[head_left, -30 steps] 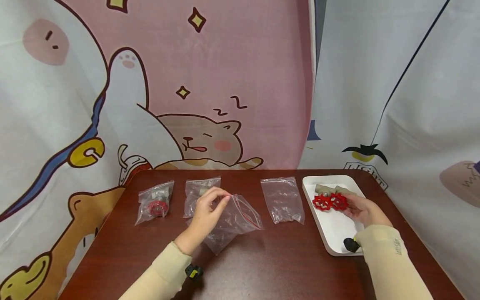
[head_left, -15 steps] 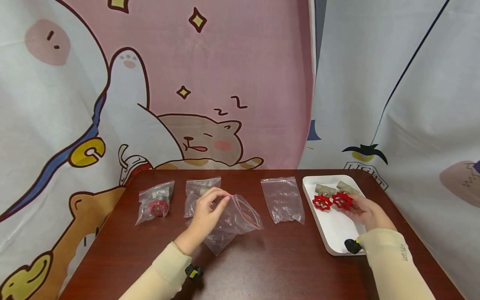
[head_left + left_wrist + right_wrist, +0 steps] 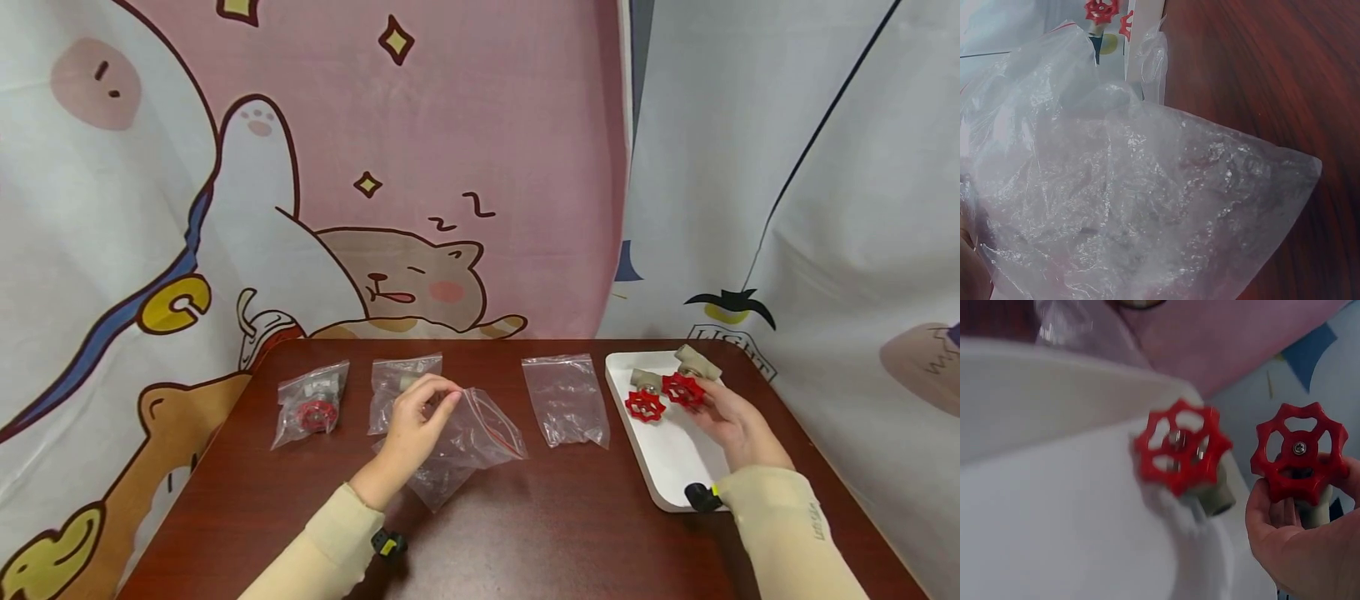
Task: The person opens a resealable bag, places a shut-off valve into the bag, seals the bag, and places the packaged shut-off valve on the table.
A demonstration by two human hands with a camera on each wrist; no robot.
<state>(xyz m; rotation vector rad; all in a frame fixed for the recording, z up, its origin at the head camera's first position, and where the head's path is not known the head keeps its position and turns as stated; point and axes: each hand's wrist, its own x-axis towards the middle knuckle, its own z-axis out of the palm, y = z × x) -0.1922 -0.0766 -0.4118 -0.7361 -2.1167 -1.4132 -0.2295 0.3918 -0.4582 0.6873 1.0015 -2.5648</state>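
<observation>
My left hand (image 3: 416, 429) pinches the rim of a clear zip bag (image 3: 480, 433) with a red seal line, its mouth gaping to the right. In the left wrist view the crinkled bag (image 3: 1135, 187) fills most of the picture. Over the right tray, my right hand (image 3: 738, 425) grips a valve with a red handwheel (image 3: 683, 389) and a grey-beige body (image 3: 697, 362). The right wrist view shows the fingers curled beneath that handwheel (image 3: 1299, 449). A second red-wheeled valve (image 3: 645, 406) lies in the white tray (image 3: 667, 475), left of the held one.
At the far left lies a zip bag holding a red-wheeled valve (image 3: 317, 415). Another bag (image 3: 382, 392) with a beige part sits partly behind my left hand. A flat clear zip bag (image 3: 566, 400) lies left of the tray. Printed cloth (image 3: 525, 167) hangs behind the table (image 3: 540, 533).
My right hand has lifted one valve up from beside the other, moving it slightly right and tilting its body. The left hand and its bag have stayed nearly still.
</observation>
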